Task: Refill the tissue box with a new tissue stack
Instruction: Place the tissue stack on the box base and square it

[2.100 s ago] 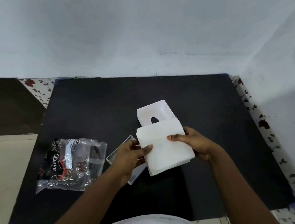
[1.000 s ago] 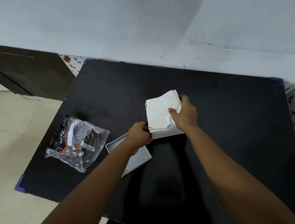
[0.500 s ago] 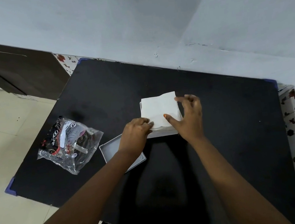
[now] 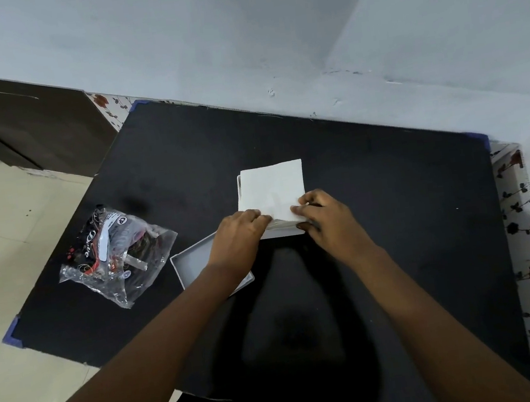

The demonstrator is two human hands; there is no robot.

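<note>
A white tissue stack [image 4: 274,190] lies on top of the white tissue box [image 4: 283,231] in the middle of the black table [image 4: 392,218]; only the box's near wall and left rim show under it. My left hand [image 4: 239,237] presses its fingertips on the stack's near left corner. At the near right corner, my right hand [image 4: 324,218] pinches the stack's edge between thumb and fingers. The box's flat white lid [image 4: 191,263] rests on the table under my left wrist, partly hidden.
A crumpled clear plastic wrapper [image 4: 114,252] with dark print lies at the table's left side. White walls close off the back and right. A dark cabinet [image 4: 24,126] stands at the far left, with pale floor tiles [image 4: 4,233] below.
The stack went from my hands near me onto the box. Since half a second ago, both hands slid to the stack's near edge, and my right fingers closed on its corner.
</note>
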